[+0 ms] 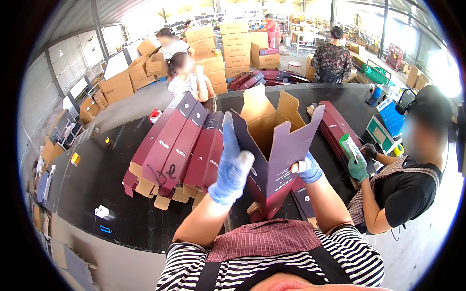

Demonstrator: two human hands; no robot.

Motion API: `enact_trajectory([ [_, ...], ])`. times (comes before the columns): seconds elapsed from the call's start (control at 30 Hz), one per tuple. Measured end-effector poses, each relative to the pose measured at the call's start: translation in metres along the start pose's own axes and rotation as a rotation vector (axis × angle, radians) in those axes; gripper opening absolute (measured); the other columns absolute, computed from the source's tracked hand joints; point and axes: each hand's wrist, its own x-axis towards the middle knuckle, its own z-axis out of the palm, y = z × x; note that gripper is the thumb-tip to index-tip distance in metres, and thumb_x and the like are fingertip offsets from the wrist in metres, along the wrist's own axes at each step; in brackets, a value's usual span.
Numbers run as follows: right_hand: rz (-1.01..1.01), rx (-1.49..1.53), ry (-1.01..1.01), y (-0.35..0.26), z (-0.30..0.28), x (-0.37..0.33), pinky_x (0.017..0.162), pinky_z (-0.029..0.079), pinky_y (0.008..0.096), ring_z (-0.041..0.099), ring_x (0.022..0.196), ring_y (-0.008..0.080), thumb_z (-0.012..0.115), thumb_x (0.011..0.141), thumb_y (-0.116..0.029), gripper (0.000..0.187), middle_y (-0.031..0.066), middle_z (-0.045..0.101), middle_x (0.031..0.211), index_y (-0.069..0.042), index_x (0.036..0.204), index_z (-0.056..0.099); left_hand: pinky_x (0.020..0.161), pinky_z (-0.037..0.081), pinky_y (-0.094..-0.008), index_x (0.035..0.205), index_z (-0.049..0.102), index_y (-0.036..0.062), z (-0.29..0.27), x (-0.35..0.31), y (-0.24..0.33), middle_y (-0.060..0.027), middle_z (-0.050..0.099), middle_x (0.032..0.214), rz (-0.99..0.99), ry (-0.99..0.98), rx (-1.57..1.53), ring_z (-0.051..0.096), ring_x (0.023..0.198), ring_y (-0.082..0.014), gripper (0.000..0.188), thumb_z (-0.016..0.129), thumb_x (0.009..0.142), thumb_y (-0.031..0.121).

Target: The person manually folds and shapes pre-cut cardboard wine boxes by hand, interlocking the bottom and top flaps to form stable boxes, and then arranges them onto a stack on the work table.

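Observation:
A long maroon and dark purple cardboard box stands between my hands, tilted, its brown flaps spread at the upper end and its inside bare. My left hand, in a blue glove with uncovered fingertips, presses along the box's left side, thumb at the near face. On the opposite side my right hand, gloved the same way, grips the box with its thumb in front; its other fingers are hidden behind. Left of my left hand, several similar maroon boxes lie side by side with open brown flaps towards me.
The black table carries a white roll, a blue tool and a red tape roll. At right, a co-worker's gloved hand holds a green and white item over a maroon box. Brown cartons stack behind.

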Motion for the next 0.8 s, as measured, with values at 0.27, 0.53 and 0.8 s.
enact_trajectory([
  [0.27, 0.115, 0.484, -0.244, 0.068, -0.029, 0.025, 0.114, 0.039, 0.0427, 0.050, 0.135, 0.0267, 0.096, 0.068, -0.035, 0.102, 0.0131, 0.055, 0.144, 0.002, 0.148, 0.045, 0.116, 0.034, -0.0384, 0.166, 0.016, 0.0049, -0.054, 0.021, 0.024, -0.0089, 0.041, 0.159, -0.299, -0.511, -0.134, 0.040, 0.143, -0.0204, 0.125, 0.094, 0.072, 0.032],
  [0.53, 0.009, 0.172, -0.104, -0.004, 0.028, 0.016, 0.125, 0.024, 0.0473, 0.034, 0.153, 0.0336, 0.085, 0.082, -0.042, 0.107, 0.0188, 0.037, 0.164, 0.001, 0.162, 0.028, 0.123, 0.027, -0.0440, 0.167, -0.004, 0.0049, -0.042, -0.004, 0.041, -0.0150, 0.018, 0.171, -0.182, -0.366, 0.055, 0.025, 0.154, -0.0264, 0.142, 0.096, 0.069, 0.031],
  [0.8, -0.789, -0.872, -0.025, -0.069, 0.061, -0.011, 0.123, 0.023, 0.0540, 0.039, 0.149, 0.0452, 0.064, 0.099, -0.048, 0.071, 0.0242, 0.047, 0.157, -0.005, 0.153, 0.050, 0.123, 0.028, -0.0437, 0.167, -0.007, 0.0055, -0.021, -0.009, 0.042, -0.0161, 0.013, 0.172, -0.132, -0.389, 0.166, 0.030, 0.153, -0.0279, 0.143, 0.096, 0.070, 0.028],
])
